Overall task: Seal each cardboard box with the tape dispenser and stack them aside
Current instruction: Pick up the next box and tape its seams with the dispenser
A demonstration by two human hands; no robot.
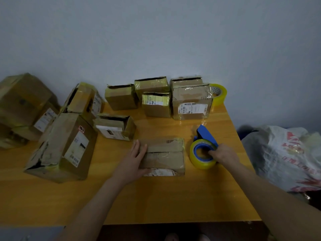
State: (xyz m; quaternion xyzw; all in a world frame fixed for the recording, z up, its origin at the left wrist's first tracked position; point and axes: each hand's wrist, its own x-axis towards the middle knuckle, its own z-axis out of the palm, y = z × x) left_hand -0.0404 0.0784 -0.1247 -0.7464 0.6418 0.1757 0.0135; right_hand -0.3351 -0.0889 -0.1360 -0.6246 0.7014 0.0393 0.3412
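Orange table (156, 197) against grey wall (156, 32); right hand (224, 153) grips tape dispenser (205, 137).

1. I am watching through one wide-angle camera, worn on the person's head.
2. It is facing forward and down across the yellow table (156, 197), toward the grey wall (156, 32) behind it.
3. It is sitting close. Both forearms are entering from the bottom edge, with the left hand (133, 159) and the right hand (224, 153), which is gripping the tape dispenser (206, 135), near mid-frame.
4. It is taking in the table's right edge and a plastic bag (286, 157) beyond it.
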